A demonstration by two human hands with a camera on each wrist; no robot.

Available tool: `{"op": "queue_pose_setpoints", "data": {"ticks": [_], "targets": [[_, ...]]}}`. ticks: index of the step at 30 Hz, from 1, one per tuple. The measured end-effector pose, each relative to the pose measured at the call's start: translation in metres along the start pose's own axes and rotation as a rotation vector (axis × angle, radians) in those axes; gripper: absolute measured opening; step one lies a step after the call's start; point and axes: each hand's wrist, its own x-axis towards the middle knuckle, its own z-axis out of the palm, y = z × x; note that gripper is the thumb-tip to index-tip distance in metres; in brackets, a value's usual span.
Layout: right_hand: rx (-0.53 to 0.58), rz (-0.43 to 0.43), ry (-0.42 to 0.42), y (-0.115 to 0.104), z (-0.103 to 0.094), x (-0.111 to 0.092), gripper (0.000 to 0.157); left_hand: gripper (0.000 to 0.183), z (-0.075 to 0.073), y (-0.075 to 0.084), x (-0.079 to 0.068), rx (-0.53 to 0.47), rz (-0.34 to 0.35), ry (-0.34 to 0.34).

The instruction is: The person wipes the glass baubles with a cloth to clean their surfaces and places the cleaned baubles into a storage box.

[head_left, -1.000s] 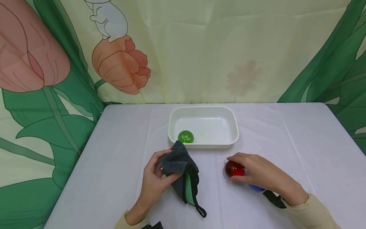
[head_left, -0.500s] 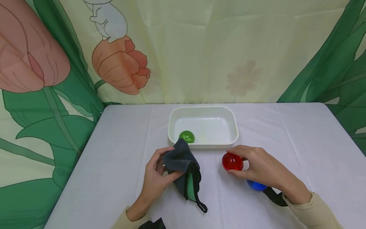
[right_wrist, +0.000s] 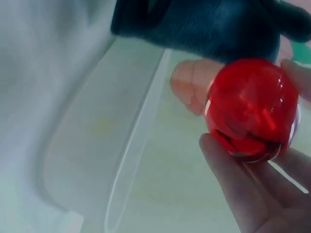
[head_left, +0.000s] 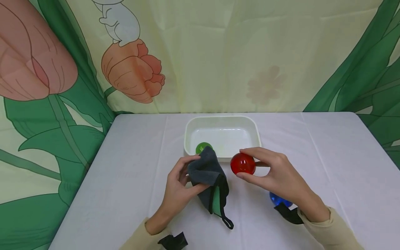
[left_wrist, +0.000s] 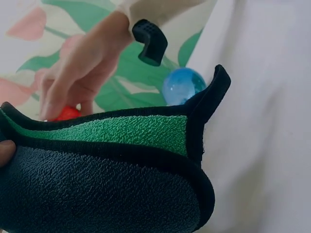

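My left hand (head_left: 181, 189) pinches a folded dark grey cloth (head_left: 206, 166) with black edging, a green inner side and a hanging loop. In the left wrist view the cloth (left_wrist: 97, 184) fills the foreground, its green lining showing between the folds. To its right, my right hand (head_left: 272, 170) grips a shiny red ball (head_left: 242, 163) between thumb and fingers, held up near the front of the white tray. The right wrist view shows the red ball (right_wrist: 252, 109) large, with fingertips on both sides. A blue ball (head_left: 279, 199) lies on the table, partly hidden below my right wrist.
A white rectangular tray (head_left: 256, 133) stands at the back of the table, behind both hands. Inside its front left corner sits a green ball (head_left: 203, 146), partly covered by the cloth. A white tablecloth (head_left: 140, 149) covers the table, with a printed curtain (head_left: 200, 52) behind.
My right hand has lifted the red ball from beside the blue ball and carried it left and toward the tray. My left hand and the cloth have shifted slightly right and up.
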Motion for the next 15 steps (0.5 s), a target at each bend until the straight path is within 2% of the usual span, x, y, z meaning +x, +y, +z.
{"op": "queue_pose_setpoints", "data": {"ticks": [3, 8, 15], "targets": [[0.04, -0.007, 0.031, -0.004, 0.002, 0.004, 0.058, 0.063, 0.006, 0.006, 0.005, -0.009, 0.006, -0.01], [0.099, -0.015, 0.036, -0.009, 0.005, 0.009, 0.056, 0.06, 0.014, 0.019, 0.011, -0.016, 0.0, -0.017], [0.17, 0.014, 0.064, -0.013, 0.01, 0.014, 0.056, 0.058, 0.022, 0.023, 0.016, 0.0, 0.011, -0.023]]}}
